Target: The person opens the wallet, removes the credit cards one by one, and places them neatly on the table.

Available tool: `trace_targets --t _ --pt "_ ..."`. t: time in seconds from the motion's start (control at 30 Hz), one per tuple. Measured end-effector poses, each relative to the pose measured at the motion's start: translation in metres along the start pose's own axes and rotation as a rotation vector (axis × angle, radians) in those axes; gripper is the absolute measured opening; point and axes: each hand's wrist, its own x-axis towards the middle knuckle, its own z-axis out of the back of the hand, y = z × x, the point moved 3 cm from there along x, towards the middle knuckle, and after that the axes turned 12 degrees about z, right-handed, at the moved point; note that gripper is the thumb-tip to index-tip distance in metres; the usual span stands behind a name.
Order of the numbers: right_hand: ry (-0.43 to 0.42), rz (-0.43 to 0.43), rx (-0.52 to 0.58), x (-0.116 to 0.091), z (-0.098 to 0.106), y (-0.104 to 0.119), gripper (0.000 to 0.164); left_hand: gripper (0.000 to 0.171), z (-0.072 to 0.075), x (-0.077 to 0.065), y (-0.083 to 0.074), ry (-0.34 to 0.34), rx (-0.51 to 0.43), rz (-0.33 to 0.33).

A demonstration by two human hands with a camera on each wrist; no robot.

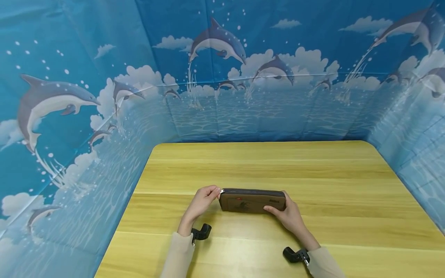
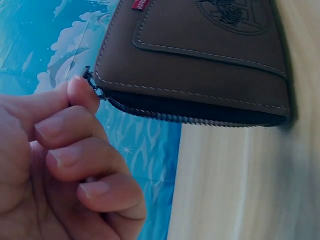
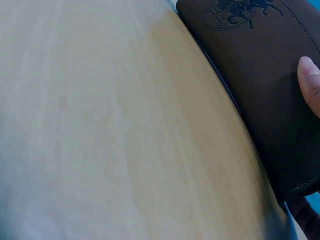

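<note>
Dolphin-print sheeting (image 1: 226, 112) is backing the table (image 1: 264, 164). Left hand (image 1: 201, 202) is pinching the zipper pull (image 2: 87, 74), right hand (image 1: 290, 214) gripping the wallet (image 1: 255, 201); zipping (or unzipping) is likely needing steady tension next.

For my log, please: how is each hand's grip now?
Left hand: closed, pinching the zipper pull.
Right hand: closed, holding the brown wallet at its other end.

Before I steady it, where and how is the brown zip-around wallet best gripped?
Probably hold the brown zip-around wallet by its right end, coming from the right and pinching across its thickness, where the right hand grips. It is slim, zipper edge up, and the left hand pinches the zipper pull opposite.
</note>
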Motion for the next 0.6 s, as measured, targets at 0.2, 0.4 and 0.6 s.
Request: trace_targets --t 0.2,0.4,0.6 --pt "-0.006 0.008 -0.01 0.0 0.0 0.0 0.045 0.035 -0.004 0.011 0.007 -0.028 0.106 -0.034" --pt "-0.011 0.008 -0.005 0.002 0.0 0.0 0.044 0.034 -0.007 0.023 0.014 -0.061 0.195 -0.042" --pt "-0.008 0.001 -0.004 0.002 -0.001 -0.001 0.044 0.033 -0.008 0.022 0.004 -0.061 0.271 -0.032"
